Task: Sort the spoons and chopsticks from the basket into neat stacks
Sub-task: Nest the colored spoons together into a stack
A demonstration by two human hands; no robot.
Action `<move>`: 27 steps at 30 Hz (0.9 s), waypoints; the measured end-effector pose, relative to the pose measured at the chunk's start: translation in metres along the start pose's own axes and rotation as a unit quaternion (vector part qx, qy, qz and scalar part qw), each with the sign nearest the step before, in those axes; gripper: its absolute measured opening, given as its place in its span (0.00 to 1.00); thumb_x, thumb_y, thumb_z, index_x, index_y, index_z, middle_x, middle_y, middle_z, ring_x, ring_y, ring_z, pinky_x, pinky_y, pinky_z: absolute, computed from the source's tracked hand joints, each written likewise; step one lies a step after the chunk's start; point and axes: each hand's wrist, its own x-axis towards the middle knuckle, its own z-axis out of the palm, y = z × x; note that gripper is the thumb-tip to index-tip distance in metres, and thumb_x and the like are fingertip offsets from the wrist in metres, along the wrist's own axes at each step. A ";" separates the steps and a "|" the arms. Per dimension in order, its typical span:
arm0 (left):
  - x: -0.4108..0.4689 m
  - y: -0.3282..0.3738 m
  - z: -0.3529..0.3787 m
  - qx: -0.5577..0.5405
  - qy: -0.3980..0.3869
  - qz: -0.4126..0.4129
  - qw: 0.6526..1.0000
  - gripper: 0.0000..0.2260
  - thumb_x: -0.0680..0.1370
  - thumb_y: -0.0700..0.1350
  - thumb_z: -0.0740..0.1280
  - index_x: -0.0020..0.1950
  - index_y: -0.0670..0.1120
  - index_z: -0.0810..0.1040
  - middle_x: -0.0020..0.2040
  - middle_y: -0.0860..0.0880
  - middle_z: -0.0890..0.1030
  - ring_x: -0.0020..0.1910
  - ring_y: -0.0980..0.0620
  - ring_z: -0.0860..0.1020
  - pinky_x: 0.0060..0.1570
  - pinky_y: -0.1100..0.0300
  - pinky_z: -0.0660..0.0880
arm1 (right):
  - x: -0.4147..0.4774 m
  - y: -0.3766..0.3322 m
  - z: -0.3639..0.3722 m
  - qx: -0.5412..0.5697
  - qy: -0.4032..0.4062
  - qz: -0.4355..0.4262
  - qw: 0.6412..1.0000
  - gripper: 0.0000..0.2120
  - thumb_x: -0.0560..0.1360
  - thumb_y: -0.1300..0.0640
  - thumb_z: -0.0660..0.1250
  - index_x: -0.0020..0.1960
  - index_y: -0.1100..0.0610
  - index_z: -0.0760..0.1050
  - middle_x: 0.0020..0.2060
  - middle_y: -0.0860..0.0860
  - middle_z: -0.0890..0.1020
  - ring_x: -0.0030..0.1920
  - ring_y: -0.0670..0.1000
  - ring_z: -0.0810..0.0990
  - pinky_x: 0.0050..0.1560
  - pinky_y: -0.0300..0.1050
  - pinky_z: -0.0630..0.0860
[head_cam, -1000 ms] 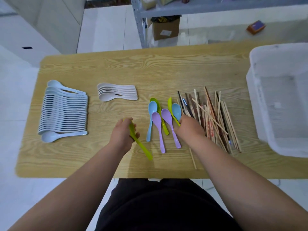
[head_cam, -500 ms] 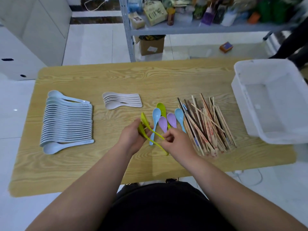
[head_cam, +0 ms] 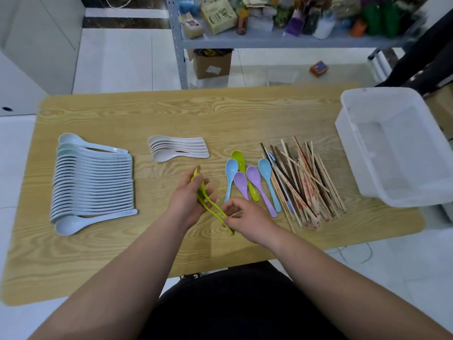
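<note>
A person seated at a wooden table point(head_cam: 220, 114) holds two lime-green spoons point(head_cam: 213, 210) between both hands, just above the tabletop near its front-centre. The left hand point(head_cam: 188, 197) curls its thumb and fingers round the bowl ends, and the right hand point(head_cam: 247, 217) pinches the thin handle tips with its fingers bent inward. The two spoons are glossy plastic, with long slim handles and narrow oval bowls, and they lie one against the other, slanting from upper left to lower right.

Just right of the hands, five loose spoons lie fanned on the wood with bowls away from the person: a third green spoon point(head_cam: 239, 158), two blue spoons point(head_cam: 231, 168) and two purple spoons point(head_cam: 241, 182), their handles overlapping. Beside these sits a jumbled heap of chopsticks point(head_cam: 304, 182), mostly pale wood with red print, a few dark brown.

At the far left a long row of pale blue-grey spoons point(head_cam: 93, 182) lies nested, handles pointing right. Behind the left hand a shorter nested stack of cream spoons point(head_cam: 176, 150) points the same way. A white plastic basket point(head_cam: 353, 148) stands at the table's right edge. A metal shelf point(head_cam: 282, 40) crowded with boxes and bottles stands beyond the table.
</note>
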 end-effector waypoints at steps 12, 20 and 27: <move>0.019 -0.001 0.008 0.008 0.125 -0.007 0.992 0.10 0.80 0.38 0.58 0.54 0.49 0.76 0.52 0.45 0.79 0.43 0.45 0.79 0.34 0.56 0.78 | 0.144 -0.007 -0.088 -0.215 0.104 -0.100 0.966 0.20 0.76 0.61 0.66 0.68 0.55 0.76 0.62 0.57 0.77 0.63 0.57 0.76 0.65 0.49 0.72; 0.013 -0.002 0.017 -0.021 0.142 -0.007 0.990 0.15 0.79 0.36 0.55 0.58 0.49 0.77 0.52 0.44 0.78 0.40 0.47 0.77 0.36 0.55 0.75 | 0.198 0.002 -0.088 -0.300 -0.003 -0.079 0.951 0.18 0.77 0.61 0.62 0.65 0.51 0.77 0.62 0.56 0.79 0.60 0.58 0.77 0.50 0.42 0.68; 0.002 0.006 0.009 0.013 0.100 0.005 0.995 0.15 0.81 0.38 0.57 0.60 0.51 0.78 0.57 0.46 0.78 0.46 0.47 0.79 0.40 0.53 0.78 | 0.161 -0.021 -0.110 -0.163 0.110 -0.111 0.974 0.11 0.76 0.59 0.67 0.53 0.46 0.83 0.51 0.51 0.83 0.52 0.51 0.80 0.48 0.40 0.70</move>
